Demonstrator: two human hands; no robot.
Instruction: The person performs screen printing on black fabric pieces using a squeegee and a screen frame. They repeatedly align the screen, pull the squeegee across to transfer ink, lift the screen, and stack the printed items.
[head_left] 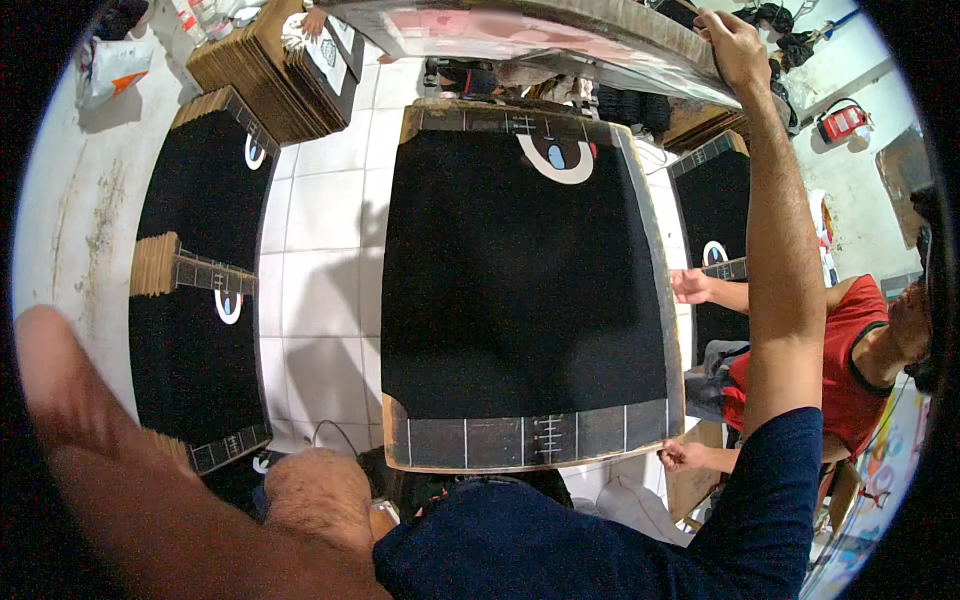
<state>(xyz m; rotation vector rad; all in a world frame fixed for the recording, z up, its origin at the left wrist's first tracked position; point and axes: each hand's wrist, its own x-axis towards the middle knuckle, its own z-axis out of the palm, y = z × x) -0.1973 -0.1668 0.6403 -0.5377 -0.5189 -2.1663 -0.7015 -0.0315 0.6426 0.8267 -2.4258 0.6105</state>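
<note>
My right hand (738,52) is raised at the top right, its fingers curled over the edge of a large printing screen frame (640,38). The frame stands tilted up along the far side, with pinkish stained mesh. Below it lies a flat board (540,440) with a black fabric panel (520,280) on it. A white and blue eye print (556,157) shows near the panel's far edge. My left arm (120,470) reaches to the far left, away from the board. It is smeared by motion, and my left hand's fingers cannot be made out.
A co-worker in a red top (845,370) sits at the right, one hand (690,287) by the board's side, another (685,456) at its near corner. Stacked boards with black panels (205,200) stand left; another stack (715,200) is right. Brown boards (265,70) are piled far left.
</note>
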